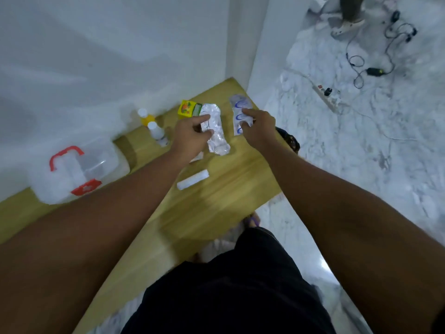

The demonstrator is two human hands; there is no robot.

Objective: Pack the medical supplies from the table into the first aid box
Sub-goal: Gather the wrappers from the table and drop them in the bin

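Observation:
A clear first aid box [79,172] with a red handle and red latch sits closed at the left of the wooden table [216,201]. My left hand [190,136] pinches a silver foil blister strip [215,131]. My right hand [258,126] pinches a clear strip with blue markings [238,112]. A yellow carton [186,108] lies behind the foil strip. Two small bottles stand near the wall, one orange [145,118], one clear [157,132]. A white tube-like roll [192,179] lies nearer to me on the table.
The table stands in a corner of white walls. To the right is marble floor with a power strip [327,95] and black cables [375,59]. Another person's leg and sandal [348,24] show at the top right. My dark shorts fill the bottom.

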